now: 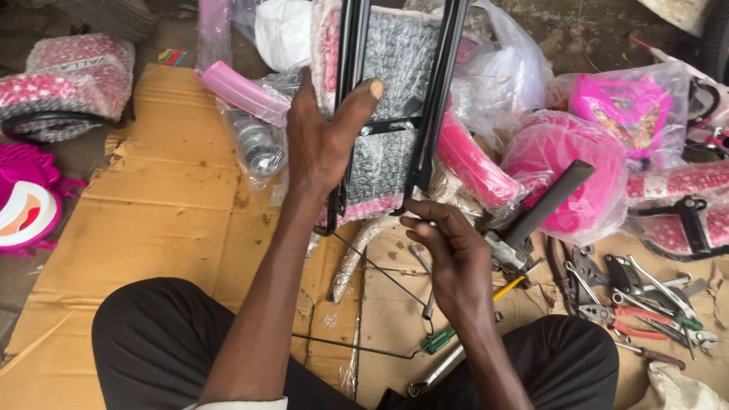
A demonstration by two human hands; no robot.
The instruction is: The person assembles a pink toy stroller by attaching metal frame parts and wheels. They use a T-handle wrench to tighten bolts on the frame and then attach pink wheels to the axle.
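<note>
Hands first: my left hand point(323, 144) is wrapped around the left rail of a black metal frame point(395, 106), thumb stretched across the front toward its cross-bar, so the frame stands upright in front of me instead of tipping into the clutter behind. My right hand point(448, 250) sits at the frame's lower right corner with fingertips pinched together on something small there; what it grips is hidden by the fingers, so I can only say the hand is closed in a pinch touching the frame's foot. Holding high with one hand and working low with the other looks like a way to steady the piece while the bottom end is handled.

Behind the frame stands a wheel in bubble wrap point(387, 68), and to its right lie pink parts in clear bags point(566, 171), bagged presumably to keep the finish clean. A thin wire rod point(380, 273) runs down from the frame area toward my lap. Cardboard point(159, 197) is spread flat under everything, which seems meant as a clean working mat on the ground. Off to my right, pliers and wrenches point(645, 304) lie fanned out near my knee, within easy reach of the right hand. A green-handled screwdriver point(440, 339) lies just below that wrist, between my legs.
</note>
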